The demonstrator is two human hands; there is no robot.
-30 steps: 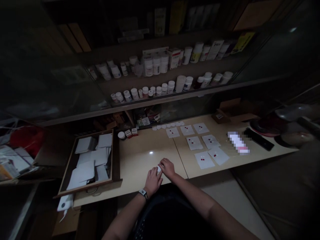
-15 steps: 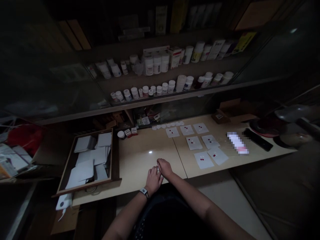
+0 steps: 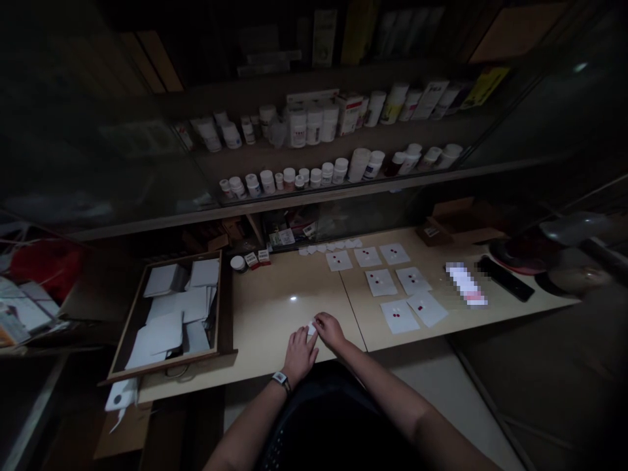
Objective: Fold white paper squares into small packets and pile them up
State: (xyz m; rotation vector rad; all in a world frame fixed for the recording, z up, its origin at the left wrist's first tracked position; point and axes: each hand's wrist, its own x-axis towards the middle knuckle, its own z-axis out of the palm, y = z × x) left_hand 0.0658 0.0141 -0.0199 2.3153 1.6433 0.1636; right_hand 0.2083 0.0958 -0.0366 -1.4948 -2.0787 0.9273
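Note:
A small folded white paper (image 3: 311, 329) lies on the tabletop near its front edge, between my two hands. My left hand (image 3: 300, 354), with a watch on the wrist, holds it down with the fingertips. My right hand (image 3: 330, 330) pinches its right side with curled fingers. Whatever may be inside the paper is hidden. To the right, several flat white paper squares (image 3: 400, 325) are spread out, with small red and white pills on them. Behind them runs a row of small folded white packets (image 3: 321, 248).
At left stands an open drawer (image 3: 226, 327) holding stacks of white paper (image 3: 164, 332). A white-lidded jar (image 3: 238, 263) and small boxes (image 3: 258, 258) sit behind. Phones (image 3: 513, 280) and a cardboard box (image 3: 458, 222) lie right. Shelves above carry several medicine bottles (image 3: 314, 124).
My right hand has shifted slightly right, and more of the folded white paper shows between my hands. My left hand stays nearly in place. The view has tilted a little.

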